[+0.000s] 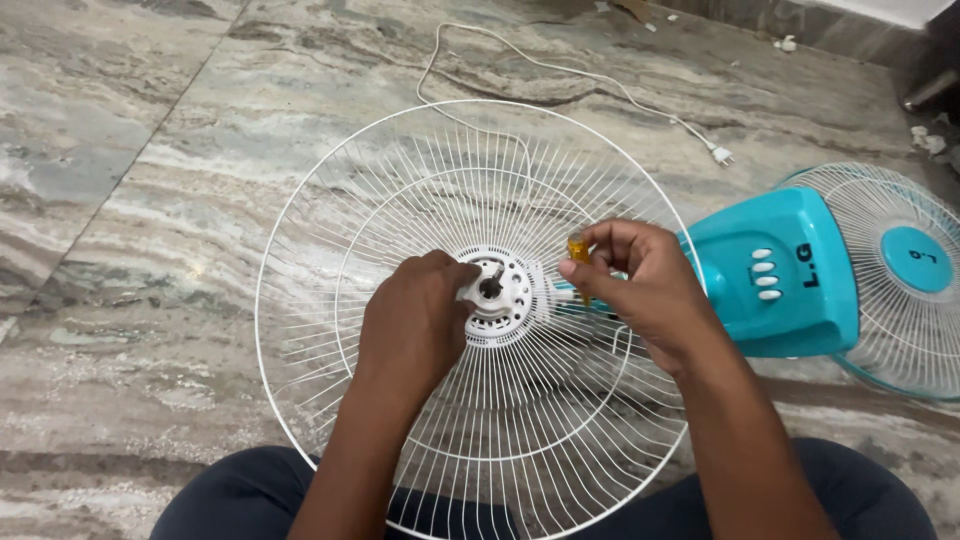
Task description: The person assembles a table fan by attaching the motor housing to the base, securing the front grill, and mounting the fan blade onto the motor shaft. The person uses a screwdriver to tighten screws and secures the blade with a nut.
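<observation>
Left hand (415,320) fingers pinch the white plastic hub (497,292) of the round white wire fan guard (330,200); right hand (640,280) fingers grip a yellow-handled screwdriver (578,250) just beside it.

1. The grille (400,200) is white, its thin wires fanning out in a radial pattern crossed by concentric rings.
2. The hub (505,300) at frame centre is white with a dark hole.
3. The handle (578,248) right of centre is amber yellow.
4. The fan body (780,275) at right is turquoise with white oval buttons.
5. The second grille (900,330) at far right is white with a turquoise disc.
6. The cord (560,70) along the top is white.
7. The floor (120,200) is marble, streaked grey, cream and brown.
8. The trousers (230,500) along the bottom edge are dark navy.
</observation>
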